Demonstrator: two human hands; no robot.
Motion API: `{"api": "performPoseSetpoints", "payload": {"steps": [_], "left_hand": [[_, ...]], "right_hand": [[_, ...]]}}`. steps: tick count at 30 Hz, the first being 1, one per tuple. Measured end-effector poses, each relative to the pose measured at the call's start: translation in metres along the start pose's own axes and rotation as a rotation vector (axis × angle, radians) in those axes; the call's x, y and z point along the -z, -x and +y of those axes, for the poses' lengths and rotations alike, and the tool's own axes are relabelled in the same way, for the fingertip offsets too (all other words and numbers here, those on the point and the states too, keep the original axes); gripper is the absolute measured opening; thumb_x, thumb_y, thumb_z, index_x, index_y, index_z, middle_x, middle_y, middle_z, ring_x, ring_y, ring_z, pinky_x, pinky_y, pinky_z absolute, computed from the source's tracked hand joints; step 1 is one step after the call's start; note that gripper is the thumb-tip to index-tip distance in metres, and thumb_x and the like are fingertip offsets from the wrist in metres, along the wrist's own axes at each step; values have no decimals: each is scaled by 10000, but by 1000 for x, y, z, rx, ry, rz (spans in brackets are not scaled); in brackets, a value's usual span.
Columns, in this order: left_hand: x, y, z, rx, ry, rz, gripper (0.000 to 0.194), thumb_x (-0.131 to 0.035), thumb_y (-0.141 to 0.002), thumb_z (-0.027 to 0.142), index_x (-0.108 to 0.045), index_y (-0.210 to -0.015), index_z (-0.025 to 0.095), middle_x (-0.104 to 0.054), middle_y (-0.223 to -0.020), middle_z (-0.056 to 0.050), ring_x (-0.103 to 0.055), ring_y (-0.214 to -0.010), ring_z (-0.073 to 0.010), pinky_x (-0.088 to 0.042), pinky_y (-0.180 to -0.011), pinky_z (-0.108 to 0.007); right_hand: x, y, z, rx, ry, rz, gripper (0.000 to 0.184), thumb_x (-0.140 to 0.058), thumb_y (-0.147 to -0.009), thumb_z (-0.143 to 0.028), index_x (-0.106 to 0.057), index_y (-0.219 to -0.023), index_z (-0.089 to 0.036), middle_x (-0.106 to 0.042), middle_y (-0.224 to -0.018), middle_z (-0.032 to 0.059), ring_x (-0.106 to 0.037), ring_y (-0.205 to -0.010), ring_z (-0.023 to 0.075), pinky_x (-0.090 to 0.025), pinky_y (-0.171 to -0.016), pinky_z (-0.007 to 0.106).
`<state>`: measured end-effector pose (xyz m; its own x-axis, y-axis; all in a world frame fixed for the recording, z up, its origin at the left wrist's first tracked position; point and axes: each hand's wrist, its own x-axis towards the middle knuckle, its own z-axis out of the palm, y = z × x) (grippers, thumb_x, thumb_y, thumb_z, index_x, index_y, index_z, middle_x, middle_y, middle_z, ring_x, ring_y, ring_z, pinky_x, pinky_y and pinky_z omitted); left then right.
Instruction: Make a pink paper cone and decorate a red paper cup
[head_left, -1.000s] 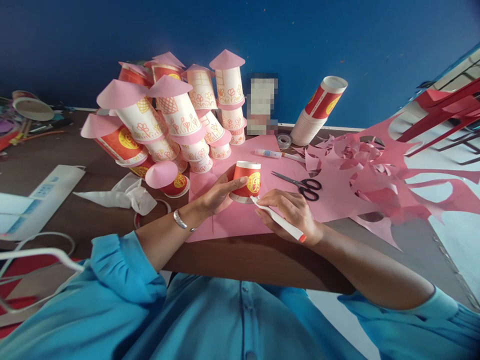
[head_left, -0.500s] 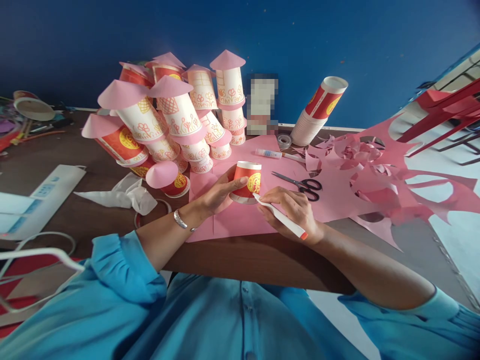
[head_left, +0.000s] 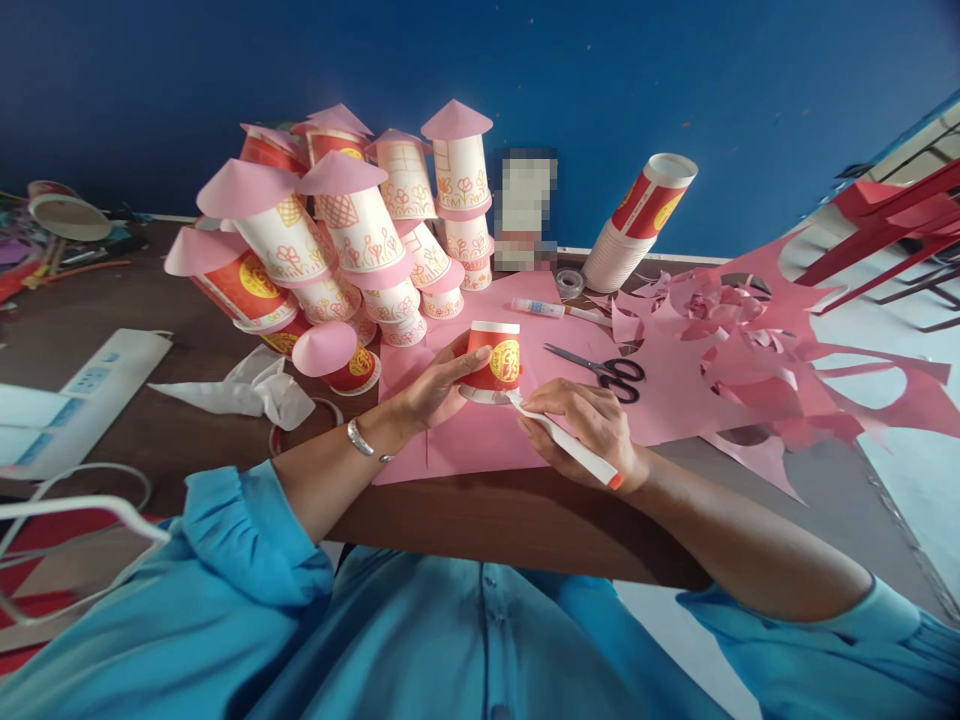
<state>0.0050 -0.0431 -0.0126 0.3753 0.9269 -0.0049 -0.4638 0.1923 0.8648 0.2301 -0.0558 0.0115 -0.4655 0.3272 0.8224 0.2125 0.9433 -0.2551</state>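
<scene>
My left hand (head_left: 433, 388) is wrapped round an upside-down red paper cup (head_left: 499, 362) with a yellow emblem, standing on a pink paper sheet (head_left: 480, 440). My right hand (head_left: 589, 425) grips a white marker with an orange end (head_left: 574, 448). Its tip touches the paper at the cup's rim, on the cup's right side. Both sleeves are blue, and a bracelet circles my left wrist.
A pile of decorated cups with pink cone roofs (head_left: 352, 235) fills the table behind. Black scissors (head_left: 611, 370), a glue tube (head_left: 544, 308), a tape roll (head_left: 569, 282) and a leaning stack of cups (head_left: 637, 222) lie beyond. Cut pink paper scraps (head_left: 757, 350) spread right. Crumpled plastic (head_left: 247, 388) lies left.
The marker tip has moved a little along the cup's rim, and my right hand has shifted slightly toward me. My left hand still holds the cup.
</scene>
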Motion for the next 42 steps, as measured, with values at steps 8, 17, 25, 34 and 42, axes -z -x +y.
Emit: {"api": "performPoseSetpoints", "payload": {"steps": [8, 17, 25, 34, 42], "left_hand": [[2, -1, -3, 2, -13, 8, 521, -892, -898, 557, -744, -1270, 224, -816, -1161, -85, -785, -1171, -324, -655, -929, -406], [1, 0, -3, -9, -44, -5, 605, -884, -903, 557, -718, -1394, 244, -822, -1198, -97, -771, -1236, -352, -643, -943, -413], [1, 0, -3, -12, -31, -9, 517, -876, -917, 535, -737, -1317, 238, -827, -1153, -92, -778, -1214, -350, -640, -988, -448], [2, 0, -4, -9, -40, 1, 538, -865, -923, 543, -731, -1347, 240, -822, -1167, -95, -773, -1224, -347, -640, -960, -424], [2, -1, -4, -12, -38, 6, 541, -877, -908, 553, -736, -1321, 234, -821, -1176, -93, -775, -1212, -342, -651, -936, -406]], "right_hand": [[0, 1, 1, -2, 7, 4, 149, -695, -1036, -124, -648, -1135, -224, -796, -823, 31, -804, -716, 200, -633, -647, 284], [-5, 6, 4, -33, 17, 2, 155, -694, -1042, -132, -667, -1151, -240, -805, -855, 20, -806, -744, 196, -637, -674, 284], [-3, 3, 4, -48, 39, 7, 163, -700, -1029, -123, -658, -1111, -257, -797, -833, 1, -810, -724, 194, -618, -625, 277], [-4, 4, 3, -50, 44, -1, 134, -682, -1044, -131, -645, -1082, -254, -778, -803, -5, -794, -694, 179, -614, -622, 269], [-4, 5, 3, -37, 52, -8, 114, -680, -1058, -150, -649, -1094, -253, -787, -813, 6, -797, -703, 178, -629, -637, 272]]}}
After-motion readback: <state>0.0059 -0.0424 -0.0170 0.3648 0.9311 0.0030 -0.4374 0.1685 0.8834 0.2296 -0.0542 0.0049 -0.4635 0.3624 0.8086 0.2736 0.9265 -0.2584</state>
